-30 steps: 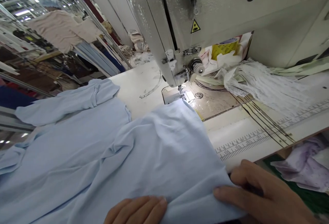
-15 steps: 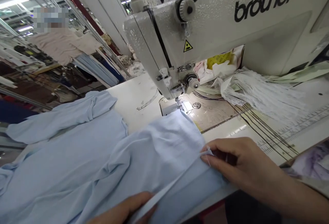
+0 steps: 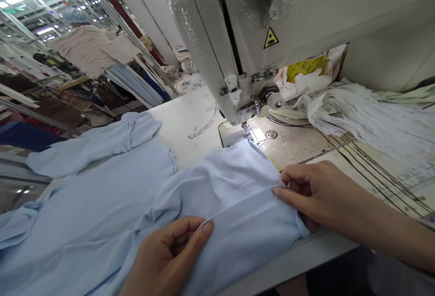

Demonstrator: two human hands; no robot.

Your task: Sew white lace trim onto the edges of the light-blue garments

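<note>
A light blue garment (image 3: 112, 196) lies spread over the white sewing table (image 3: 186, 119), its near part folded into a hem in front of the needle. My left hand (image 3: 166, 259) pinches the folded edge at the bottom centre. Further right, my right hand (image 3: 316, 194) pinches the same fold, with a short thread end at the fingertips. The fold runs taut between both hands. A grey sewing machine (image 3: 272, 24) stands over the cloth, and its presser foot (image 3: 249, 133) sits just beyond the garment's far edge.
White lace fabric (image 3: 356, 114) is heaped on the table right of the needle plate (image 3: 292, 142). A printed ruler (image 3: 306, 241) runs along the table's front edge. Garment racks and a person in pale clothing (image 3: 91, 46) are in the background at left.
My hands have moved up from the garment's lower edge, folded the edge over and now pinch the fold tight. The left hand has come further into view.
</note>
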